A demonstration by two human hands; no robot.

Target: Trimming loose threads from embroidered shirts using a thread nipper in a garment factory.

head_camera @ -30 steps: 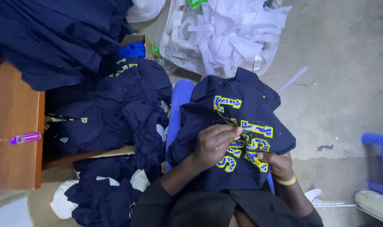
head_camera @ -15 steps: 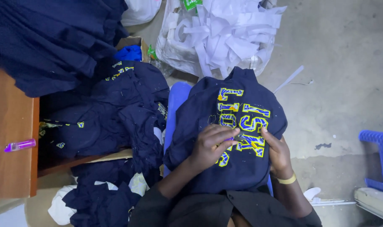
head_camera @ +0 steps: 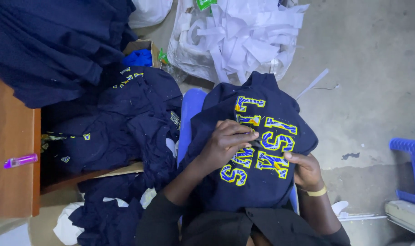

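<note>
The left hand (head_camera: 228, 143) pinches the lettered navy garment (head_camera: 257, 146) with fingertips together. At its four o'clock, the right hand (head_camera: 305, 171) grips the fabric's edge. A garment pile (head_camera: 125, 123) lies at nine o'clock.

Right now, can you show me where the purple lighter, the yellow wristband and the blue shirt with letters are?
purple lighter (head_camera: 21, 160), head view, middle of its body.
yellow wristband (head_camera: 317, 192), head view, band on the right wrist.
blue shirt with letters (head_camera: 280, 109), head view, plain cloth beside the letters.

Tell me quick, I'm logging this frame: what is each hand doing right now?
Left hand: fingers pinched at the yellow and blue lettering on the navy garment.
Right hand: grips the garment's edge.
</note>
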